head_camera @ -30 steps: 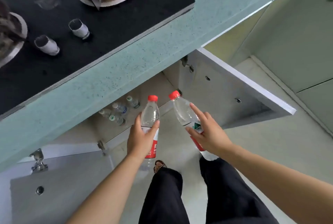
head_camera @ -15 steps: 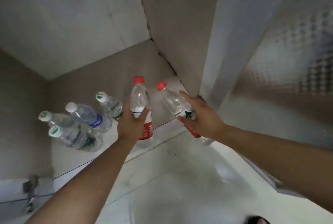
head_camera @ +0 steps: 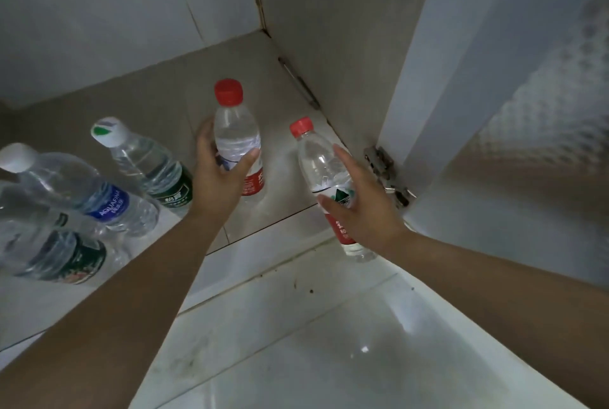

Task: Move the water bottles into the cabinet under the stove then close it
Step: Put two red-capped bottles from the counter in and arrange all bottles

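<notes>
My left hand (head_camera: 217,174) grips a red-capped water bottle (head_camera: 235,132) upright over the tiled cabinet floor (head_camera: 250,59), inside the opening. My right hand (head_camera: 359,207) holds a second red-capped bottle (head_camera: 318,158) with a red label, tilted, at the cabinet's front right edge; its base hangs over the white sill (head_camera: 263,253). Several other clear bottles stand inside at the left: one with a green label (head_camera: 148,165), a blue Aquafina one (head_camera: 85,191) and a dark-labelled one (head_camera: 49,244).
The cabinet's right wall (head_camera: 329,29) meets the open door (head_camera: 494,112) at a metal hinge (head_camera: 382,168). Glossy white floor tiles (head_camera: 362,342) lie in front of the cabinet. Bare tile shows between the standing bottles and the right wall.
The view has dropped from above the stove into the cabinet. Both hands have carried their bottles forward, the left one now over the cabinet floor beside the standing bottles.
</notes>
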